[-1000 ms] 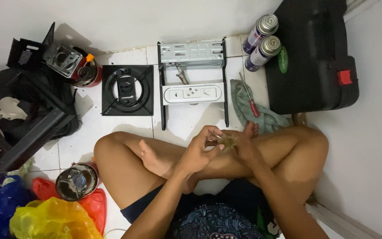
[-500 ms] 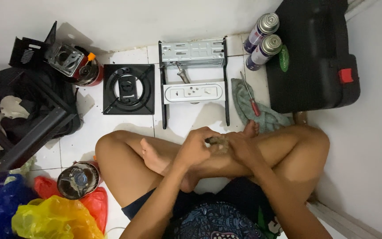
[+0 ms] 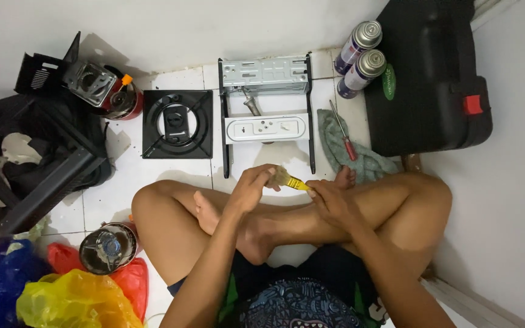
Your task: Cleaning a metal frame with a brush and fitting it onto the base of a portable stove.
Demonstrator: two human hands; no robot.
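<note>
Above the crossed shins, left hand (image 3: pixel 251 185) pinches the bristle end of a small yellow-handled brush (image 3: pixel 288 180); right hand (image 3: pixel 329 200) closes on its handle. Stove frame (image 3: pixel 266 115) at twelve o'clock. Best worked with short, gentle strokes.

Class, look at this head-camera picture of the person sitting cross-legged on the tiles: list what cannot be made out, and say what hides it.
1. Small yellow-handled brush, head view: its handle end is covered by the right hand, and the left hand covers part of its bristles.
2. Black case: cut off by the top edge.
3. Screwdriver tip: too small to tell its type.
4. Black frame: its left part runs past the left edge.
</note>
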